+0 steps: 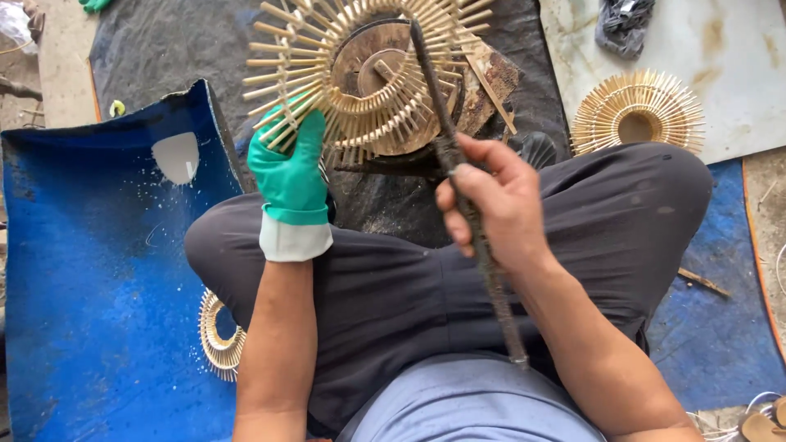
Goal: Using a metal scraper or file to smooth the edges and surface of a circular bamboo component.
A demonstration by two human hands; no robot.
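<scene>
Gloved left hand [291, 176] is gripping the bamboo-stick ring [360, 74] over the wooden block [385, 78] while a dark rod [467, 205], clasped by the right hand [495, 205], is being pressed, apparently best kept steady, against its centre.

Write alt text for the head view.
A seated person's gloved left hand grips a round bamboo-stick frame while the bare right hand holds a dark rod across it. A similar frame lies nearby.

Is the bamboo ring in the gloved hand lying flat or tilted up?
Tilted up: the left hand lifts the bamboo ring by its near edge off the wooden block, so its face turns toward the camera.
</scene>
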